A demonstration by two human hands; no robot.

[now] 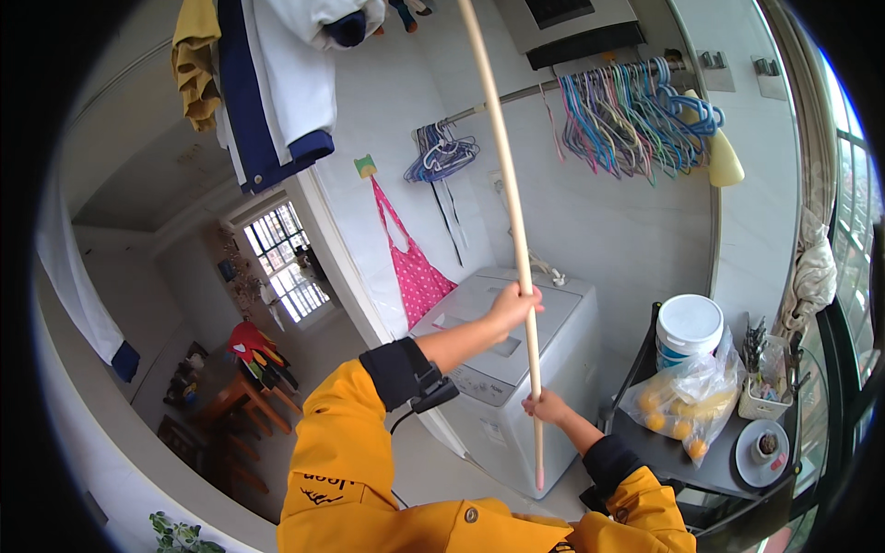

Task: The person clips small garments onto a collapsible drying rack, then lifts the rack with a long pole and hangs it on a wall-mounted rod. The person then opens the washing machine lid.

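Observation:
A long pale wooden pole (508, 166) rises nearly upright before me and runs out of view at the top. My left hand (513, 308) grips it about midway along its visible length. Lower down, my right hand (546, 408) is closed around it, not far above its pinkish lower tip. Behind the pole stands a white top-loading washing machine (470, 359) with its lid down. Overhead at the left hangs a white and navy garment (290, 90), beside a mustard-coloured cloth (197, 69). The pole's upper end is hidden beyond the frame.
Many coloured hangers (615, 124) fill a wall rail (522, 95). A pink dotted apron (415, 276) hangs by the doorway. At right, a dark table (664, 449) bears a white bucket (690, 325), a plastic bag of fruit (684, 408), a basket (764, 397) and a plate (750, 470).

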